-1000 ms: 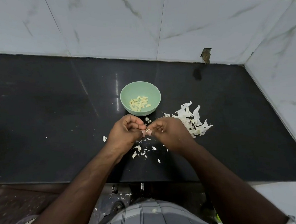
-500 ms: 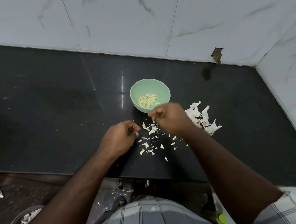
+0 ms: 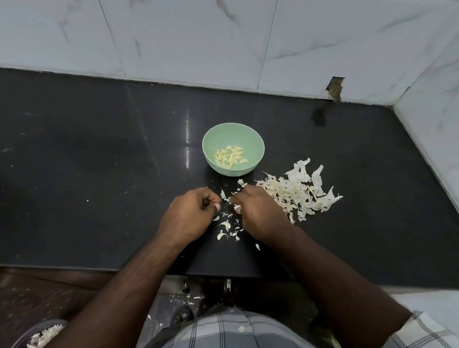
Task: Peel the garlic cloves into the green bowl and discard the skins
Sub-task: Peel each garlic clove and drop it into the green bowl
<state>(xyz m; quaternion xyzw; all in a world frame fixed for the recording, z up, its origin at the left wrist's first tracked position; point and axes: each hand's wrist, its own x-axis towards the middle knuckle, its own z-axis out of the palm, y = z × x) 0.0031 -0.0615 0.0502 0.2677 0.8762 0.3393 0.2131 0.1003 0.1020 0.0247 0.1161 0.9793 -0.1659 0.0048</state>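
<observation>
I am working just in front of the pale green round bowl (image 3: 233, 148) holding peeled cloves, both my left hand (image 3: 189, 216) and right hand (image 3: 257, 211) curled, seemingly pinching papery scraps, though I cannot tell, so I should sweep skins aside gently.

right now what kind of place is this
Most likely a home kitchen: a dark polished stone countertop set against white marble-look wall tiles, with a small pale green bowl of peeled garlic cloves on it.
</observation>
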